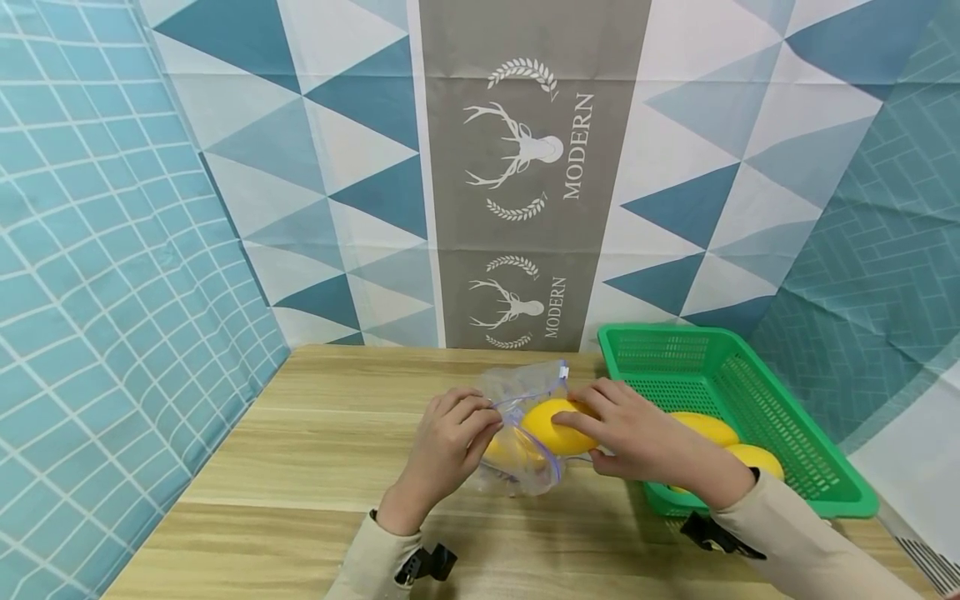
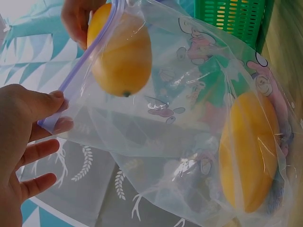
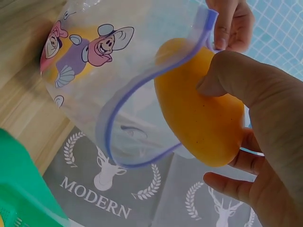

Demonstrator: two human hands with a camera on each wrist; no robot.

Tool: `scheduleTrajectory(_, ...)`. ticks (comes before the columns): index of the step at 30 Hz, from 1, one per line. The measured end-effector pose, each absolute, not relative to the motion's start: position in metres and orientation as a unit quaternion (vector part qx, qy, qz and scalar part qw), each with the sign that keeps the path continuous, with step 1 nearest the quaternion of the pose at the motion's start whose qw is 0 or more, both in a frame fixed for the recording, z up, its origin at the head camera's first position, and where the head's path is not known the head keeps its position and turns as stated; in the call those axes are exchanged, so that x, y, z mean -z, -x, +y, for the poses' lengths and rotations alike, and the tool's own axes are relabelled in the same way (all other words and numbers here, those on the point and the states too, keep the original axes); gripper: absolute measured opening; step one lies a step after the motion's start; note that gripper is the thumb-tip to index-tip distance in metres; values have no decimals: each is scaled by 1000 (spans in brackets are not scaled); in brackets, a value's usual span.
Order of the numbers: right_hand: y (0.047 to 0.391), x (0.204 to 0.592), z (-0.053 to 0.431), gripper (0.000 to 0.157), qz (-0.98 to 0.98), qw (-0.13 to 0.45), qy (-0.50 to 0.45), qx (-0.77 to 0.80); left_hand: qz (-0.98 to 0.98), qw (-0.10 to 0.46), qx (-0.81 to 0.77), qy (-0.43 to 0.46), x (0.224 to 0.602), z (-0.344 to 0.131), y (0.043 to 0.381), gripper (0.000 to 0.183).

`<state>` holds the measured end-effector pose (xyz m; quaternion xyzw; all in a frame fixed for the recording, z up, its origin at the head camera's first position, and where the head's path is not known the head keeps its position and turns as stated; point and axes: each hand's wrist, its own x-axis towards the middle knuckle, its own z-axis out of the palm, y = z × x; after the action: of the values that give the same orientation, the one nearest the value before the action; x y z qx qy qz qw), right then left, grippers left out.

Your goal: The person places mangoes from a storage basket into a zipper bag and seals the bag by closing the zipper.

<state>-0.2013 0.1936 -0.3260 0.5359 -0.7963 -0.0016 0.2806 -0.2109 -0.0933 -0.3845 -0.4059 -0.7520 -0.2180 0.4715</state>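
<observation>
My right hand (image 1: 633, 433) grips a yellow mango (image 3: 199, 118) between thumb and fingers at the mouth of a clear zip bag (image 1: 521, 383). The mango's far end is inside the purple-edged opening, as the left wrist view shows. With thumb and finger, my left hand (image 1: 450, 442) pinches the bag's rim at one side; its other fingers (image 2: 40, 187) stand apart from the plastic. Another mango (image 2: 248, 151) lies inside the bag, toward the bottom. Cartoon figures (image 3: 106, 45) are printed on the bag.
A green plastic basket (image 1: 798, 425) stands at the right on the wooden table (image 1: 300, 475), with mangoes (image 1: 705, 427) in it, partly hidden behind my right forearm. A patterned cloth wall (image 1: 360, 167) rises at the back, and blue tiled cloth (image 1: 112, 250) hangs at the left.
</observation>
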Motion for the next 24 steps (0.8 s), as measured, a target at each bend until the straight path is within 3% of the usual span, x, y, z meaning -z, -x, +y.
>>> scheduleTrajectory(11,211,333,184,65,-788,273,-550,33,-751,465,222,413,384,-92,210,26)
scheduleTrajectory(24,219,332,174,56,-787,247,-563,57,-750,462,222,417,385,-91,211,15)
